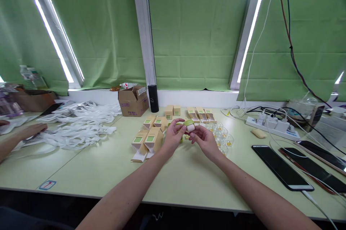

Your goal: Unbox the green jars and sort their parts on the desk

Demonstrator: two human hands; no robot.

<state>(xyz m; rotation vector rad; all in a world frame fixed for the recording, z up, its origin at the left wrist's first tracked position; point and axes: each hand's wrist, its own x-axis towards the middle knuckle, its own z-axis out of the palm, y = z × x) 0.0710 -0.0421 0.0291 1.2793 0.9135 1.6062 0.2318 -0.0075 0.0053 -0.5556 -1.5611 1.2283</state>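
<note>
My left hand [174,135] pinches a small white cylinder with a green band [190,127], raised a little above the table. From the other side, the curled fingers of my right hand [204,140] meet it at its lower edge. What exactly the piece is, I cannot make out. Left of my hands stand open kraft boxes with green labels [153,140], flaps down. Behind are more such boxes [200,114]. Several clear little cups with yellow bits inside [223,133] cluster beyond my right hand, which partly hides them. Something greenish lies under my fingers, mostly covered.
On the left are heaps of white straps [78,134] and another person's hand [35,129]. A cardboard carton [133,101] and black cylinder [153,98] stand at the back. A power strip [273,128], cables and several phones [282,167] lie right.
</note>
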